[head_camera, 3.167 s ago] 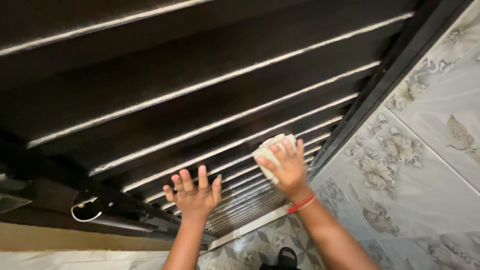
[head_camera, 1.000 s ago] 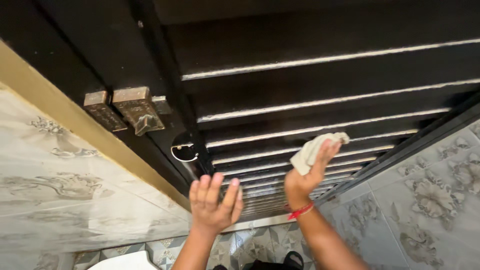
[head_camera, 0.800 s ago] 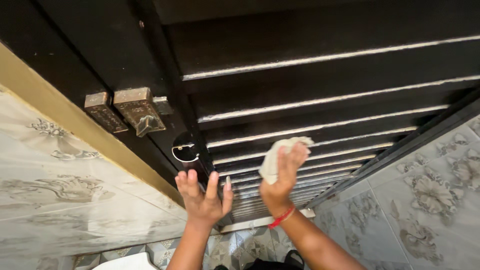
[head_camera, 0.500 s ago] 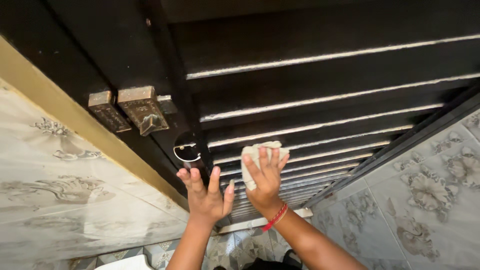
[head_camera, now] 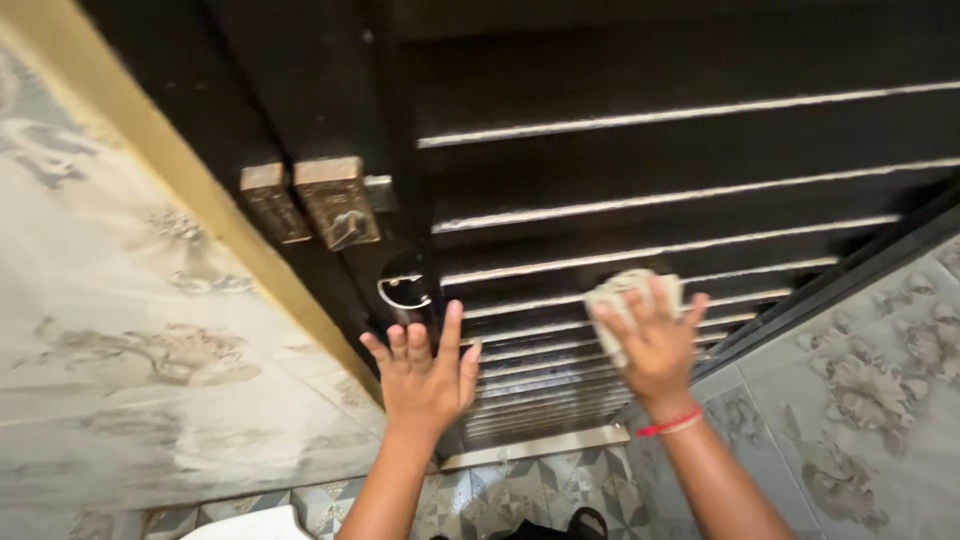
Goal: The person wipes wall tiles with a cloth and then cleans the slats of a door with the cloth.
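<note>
right hand [head_camera: 655,345]: pressing pale cloth [head_camera: 625,295] flat on dark slatted door [head_camera: 650,180], moved right again
left hand [head_camera: 425,375]: empty, fingers spread, braced below the latch [head_camera: 405,290]

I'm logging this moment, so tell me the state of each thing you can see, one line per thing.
Left hand: open, fingers spread, flat against the door.
Right hand: pressing a cloth onto the slats.
Cloth: crumpled, pale, pinned under the right hand.
Door: dark, slatted, with pale edges on the slats.
Latch: metal, mounted on the door's edge; cannot tell whether locked.
Red band: around the right wrist.
</note>
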